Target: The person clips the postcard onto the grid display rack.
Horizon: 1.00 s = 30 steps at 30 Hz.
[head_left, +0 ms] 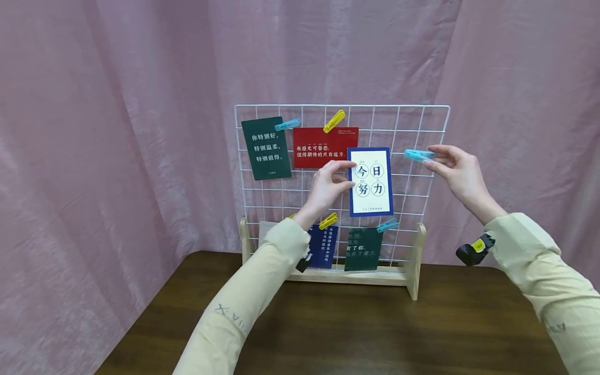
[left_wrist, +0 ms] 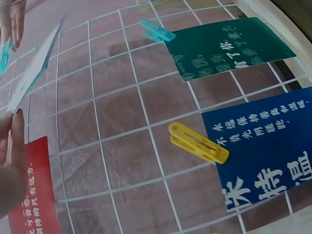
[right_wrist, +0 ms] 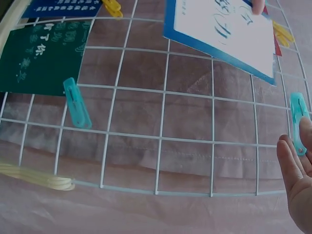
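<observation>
By its left edge, my left hand point(head_left: 326, 188) pinches a white card with a blue border point(head_left: 370, 200), upright in front of the wire grid point(head_left: 407, 195). In the left wrist view that card point(left_wrist: 36, 68) appears nearly edge-on, tilted away from the wires. To its right, my right hand point(head_left: 461, 174) holds a light blue clothespin point(head_left: 419, 154) between thumb and fingers, its free end pointing at the card. The right wrist view shows this clothespin point(right_wrist: 298, 119) apart from the card point(right_wrist: 219, 29).
A green card point(head_left: 267, 156) and a red card point(head_left: 323, 138) hang at the grid's upper left under clothespins. Lower down hang a dark blue card point(head_left: 326, 255) and another green card point(head_left: 363, 255). A wooden stand point(head_left: 414, 265) supports the grid on the brown table point(head_left: 375, 333).
</observation>
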Available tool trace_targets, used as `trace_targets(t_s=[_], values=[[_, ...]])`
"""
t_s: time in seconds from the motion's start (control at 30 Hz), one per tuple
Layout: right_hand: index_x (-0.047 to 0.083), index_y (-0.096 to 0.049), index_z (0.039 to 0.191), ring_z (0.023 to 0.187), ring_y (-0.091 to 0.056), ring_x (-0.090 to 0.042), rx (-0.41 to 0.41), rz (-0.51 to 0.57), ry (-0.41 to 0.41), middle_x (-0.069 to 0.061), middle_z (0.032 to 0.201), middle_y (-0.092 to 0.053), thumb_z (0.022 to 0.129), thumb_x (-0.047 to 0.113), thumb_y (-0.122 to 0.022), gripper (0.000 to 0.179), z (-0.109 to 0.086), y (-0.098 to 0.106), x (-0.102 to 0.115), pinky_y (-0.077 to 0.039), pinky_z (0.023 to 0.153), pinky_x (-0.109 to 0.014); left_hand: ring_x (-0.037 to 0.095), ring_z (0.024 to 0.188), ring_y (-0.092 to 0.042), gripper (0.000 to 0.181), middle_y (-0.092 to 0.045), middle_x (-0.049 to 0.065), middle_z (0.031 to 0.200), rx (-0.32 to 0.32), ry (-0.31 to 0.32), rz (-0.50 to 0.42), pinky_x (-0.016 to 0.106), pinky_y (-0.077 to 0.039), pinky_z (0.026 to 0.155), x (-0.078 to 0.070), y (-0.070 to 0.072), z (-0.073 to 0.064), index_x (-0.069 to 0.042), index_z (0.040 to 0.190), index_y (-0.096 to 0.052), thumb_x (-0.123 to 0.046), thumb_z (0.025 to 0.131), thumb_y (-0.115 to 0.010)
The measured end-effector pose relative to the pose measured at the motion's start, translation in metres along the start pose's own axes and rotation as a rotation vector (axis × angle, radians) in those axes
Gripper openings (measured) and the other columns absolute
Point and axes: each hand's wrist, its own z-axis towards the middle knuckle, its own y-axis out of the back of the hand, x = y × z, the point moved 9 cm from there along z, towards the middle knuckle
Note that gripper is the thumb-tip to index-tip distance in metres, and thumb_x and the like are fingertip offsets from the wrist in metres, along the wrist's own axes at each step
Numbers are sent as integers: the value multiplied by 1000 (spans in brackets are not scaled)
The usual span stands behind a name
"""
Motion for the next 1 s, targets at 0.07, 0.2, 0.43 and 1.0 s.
trace_targets(t_s=[0.07, 0.2, 0.43, 1.0], values=[[-3, -53, 119, 81, -53, 5, 6, -9, -14, -16, 103, -60, 87, 17, -61, 39, 3, -1, 0, -42, 68, -12, 12, 80, -59, 35, -55, 7, 103, -11, -14, -7, 24, -49, 67, -2, -1, 5, -6, 113, -60, 2, 79, -67], [1, -55, 120, 83, -54, 1, 10, -38, -32, -14, 105, -60, 88, 20, -61, 38, 8, 2, 3, -42, 71, -16, 12, 80, -57, 31, -56, 6, 95, -45, -11, 17, 20, -48, 68, -5, -3, 15, -6, 109, -61, -1, 79, -68], [-3, -61, 109, 64, -57, 6, -5, -135, 27, -9, 87, -66, 85, 11, -64, 28, 25, 14, 18, -41, 60, -12, 13, 76, -56, 26, -57, 4, 91, -92, -7, 67, 19, -48, 65, -9, -6, 30, -7, 104, -63, -1, 78, -68], [-7, -68, 91, 50, -42, 10, 28, -420, 225, -20, 77, -64, 82, 0, -64, 12, 78, 17, 52, -33, 50, -11, 13, 79, -55, 23, -58, 5, 94, -156, -21, 148, 15, -45, 66, -8, -16, 49, -5, 100, -64, 6, 80, -64]])
